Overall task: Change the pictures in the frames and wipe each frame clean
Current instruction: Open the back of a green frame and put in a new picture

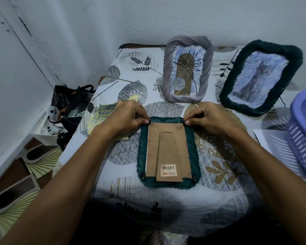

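A green ribbed frame (141, 152) lies face down on the table in front of me. Its brown cardboard back (168, 149) with a fold-out stand and a barcode sticker faces up, and a white sheet edge shows along its left side. My left hand (127, 117) pinches the small black clip at the frame's top left corner. My right hand (208, 119) pinches the clip at the top right corner. A grey frame (168, 80) with a plant drawing and a dark green frame (237, 96) with a blurry picture stand propped at the back.
A yellow-patterned cloth (102, 114) lies under my left wrist. A purple plastic basket (300, 138) stands at the right edge over white paper (268, 140). The table, covered in a leaf-print tablecloth (131, 191), is pushed against the wall. Bags (67, 106) sit on the floor left.
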{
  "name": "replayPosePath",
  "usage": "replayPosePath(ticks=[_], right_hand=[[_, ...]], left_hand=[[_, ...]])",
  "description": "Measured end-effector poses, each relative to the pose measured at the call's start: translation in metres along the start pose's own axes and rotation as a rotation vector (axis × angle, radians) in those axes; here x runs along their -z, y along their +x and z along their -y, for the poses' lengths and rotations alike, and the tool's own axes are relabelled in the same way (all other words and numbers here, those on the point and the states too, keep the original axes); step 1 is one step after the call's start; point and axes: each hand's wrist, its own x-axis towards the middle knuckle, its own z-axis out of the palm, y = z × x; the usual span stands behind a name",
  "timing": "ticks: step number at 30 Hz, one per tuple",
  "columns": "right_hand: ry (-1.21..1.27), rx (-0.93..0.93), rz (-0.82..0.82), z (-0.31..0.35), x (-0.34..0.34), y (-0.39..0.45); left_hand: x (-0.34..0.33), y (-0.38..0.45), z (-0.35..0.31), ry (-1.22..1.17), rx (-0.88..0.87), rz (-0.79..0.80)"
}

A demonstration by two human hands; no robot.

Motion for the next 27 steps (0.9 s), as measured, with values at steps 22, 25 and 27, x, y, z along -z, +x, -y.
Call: replayPosePath(ticks=[22, 25, 27], right_hand=[[-0.038, 0.041, -0.057, 0.000, -0.006, -0.002], [-0.031, 0.052, -0.053, 0.000, -0.005, -0.007], [-0.034, 0.055, -0.067, 0.002, -0.004, -0.015]], left_hand=[[-0.001, 0.001, -0.002, 0.024, 0.013, -0.004], [-0.001, -0.006, -0.007, 0.075, -0.001, -0.047], [0.000, -0.015, -0.012, 0.102, -0.001, -0.118]])
